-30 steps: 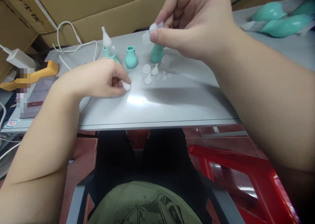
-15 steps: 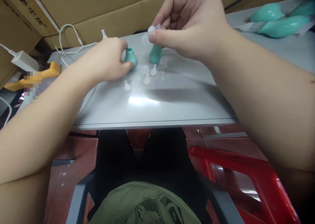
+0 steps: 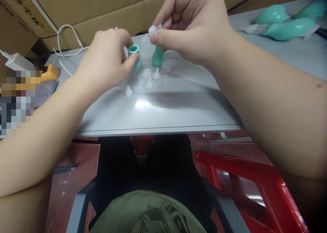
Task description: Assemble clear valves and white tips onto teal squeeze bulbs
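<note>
My left hand [image 3: 108,57] is closed around a small teal rubber bulb [image 3: 135,54], lifted and tilted with its open mouth toward me. My right hand [image 3: 190,23] is raised above the grey table [image 3: 158,106] and pinches a small clear plastic piece [image 3: 152,29] between thumb and fingers. A second teal bulb [image 3: 158,57] stands on the table just below that hand. Three small white cone tips [image 3: 129,90] [image 3: 149,84] [image 3: 156,74] and a few clear caps [image 3: 146,72] lie on the table between the hands.
Cardboard boxes [image 3: 102,8] stand behind the table. White cables [image 3: 66,38] and a charger [image 3: 17,60] lie at the left, beside a yellow tool [image 3: 49,72]. Larger teal bulbs [image 3: 288,28] lie at the far right. A red plastic stool [image 3: 255,188] stands below at the right.
My left hand let go of a white cone tip on the table, reached to the teal bulb, gripped it and lifted it. My right hand stayed raised with the clear piece.
</note>
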The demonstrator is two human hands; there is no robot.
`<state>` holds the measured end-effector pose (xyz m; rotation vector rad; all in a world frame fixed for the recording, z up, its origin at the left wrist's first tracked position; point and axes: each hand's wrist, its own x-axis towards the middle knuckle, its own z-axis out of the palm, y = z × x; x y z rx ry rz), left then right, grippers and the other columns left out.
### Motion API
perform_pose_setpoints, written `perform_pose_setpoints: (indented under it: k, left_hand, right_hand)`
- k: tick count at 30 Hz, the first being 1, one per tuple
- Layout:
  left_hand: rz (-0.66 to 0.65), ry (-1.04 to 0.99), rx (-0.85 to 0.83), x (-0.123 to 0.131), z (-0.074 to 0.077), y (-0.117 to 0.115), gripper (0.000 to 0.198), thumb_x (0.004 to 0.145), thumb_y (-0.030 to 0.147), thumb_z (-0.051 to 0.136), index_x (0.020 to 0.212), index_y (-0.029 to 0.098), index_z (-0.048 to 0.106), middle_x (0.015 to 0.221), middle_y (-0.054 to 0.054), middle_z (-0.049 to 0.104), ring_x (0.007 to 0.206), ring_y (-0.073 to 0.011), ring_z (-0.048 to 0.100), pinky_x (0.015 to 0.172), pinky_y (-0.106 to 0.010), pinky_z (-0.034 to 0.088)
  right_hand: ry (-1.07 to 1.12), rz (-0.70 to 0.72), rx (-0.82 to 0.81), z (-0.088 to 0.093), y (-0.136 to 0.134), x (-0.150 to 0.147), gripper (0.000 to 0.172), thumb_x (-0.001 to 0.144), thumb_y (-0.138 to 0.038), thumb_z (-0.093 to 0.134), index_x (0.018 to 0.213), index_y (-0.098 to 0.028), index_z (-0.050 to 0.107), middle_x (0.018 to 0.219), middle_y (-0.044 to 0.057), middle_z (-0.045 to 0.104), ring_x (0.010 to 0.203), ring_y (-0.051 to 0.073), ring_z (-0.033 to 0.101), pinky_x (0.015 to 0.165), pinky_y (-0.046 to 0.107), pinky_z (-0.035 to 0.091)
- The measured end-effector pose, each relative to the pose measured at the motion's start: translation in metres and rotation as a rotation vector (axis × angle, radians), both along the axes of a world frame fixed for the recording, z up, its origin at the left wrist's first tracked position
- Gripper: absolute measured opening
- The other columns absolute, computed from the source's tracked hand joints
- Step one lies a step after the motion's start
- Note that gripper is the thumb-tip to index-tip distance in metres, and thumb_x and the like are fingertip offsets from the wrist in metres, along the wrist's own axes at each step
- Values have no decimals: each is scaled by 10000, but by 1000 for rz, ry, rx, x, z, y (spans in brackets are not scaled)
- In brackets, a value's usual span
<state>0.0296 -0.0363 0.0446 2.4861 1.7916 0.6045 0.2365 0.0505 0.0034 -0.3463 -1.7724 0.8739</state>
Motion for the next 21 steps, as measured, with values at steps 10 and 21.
perform_pose_setpoints:
  k: [10,21]
  left_hand:
    - [-209,-337,79,-5,-8,6,169,939,405,703,878,250,678,874,-27,684,745,-200,680,650,-378,505]
    - [-247,-608,198,-24,-42,39,274,917,511,780,807,285,674,831,1,735,702,-183,659,619,-405,564]
  right_hand:
    - [226,38,-129,0,2,-9,153,637,-111,756,733,-145,640,654,-5,704,437,101,562,377,241,439]
    - [122,46,-164,-5,1,-8,179,677,-147,794,774,-129,645,657,-17,685,485,115,598,406,241,469]
